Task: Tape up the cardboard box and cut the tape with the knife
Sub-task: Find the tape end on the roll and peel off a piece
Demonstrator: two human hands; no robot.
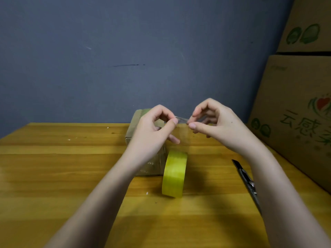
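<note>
Left hand (154, 126) and right hand (213, 120) each pinching one end of a clear tape strip (181, 120), stretched taut above the cardboard box (132, 126) near the table's (53, 167) far edge, probably to keep it unwrinkled before sticking. Tape roll (174, 173) on edge beside box front. Knife (246, 179) toward right edge, within reach for cutting.

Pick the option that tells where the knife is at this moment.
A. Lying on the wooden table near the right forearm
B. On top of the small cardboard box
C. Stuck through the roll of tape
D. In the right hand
A: the knife lies on the wooden table beside the right forearm, while the left hand and right hand both pinch a strip of clear tape above the small cardboard box.
</note>
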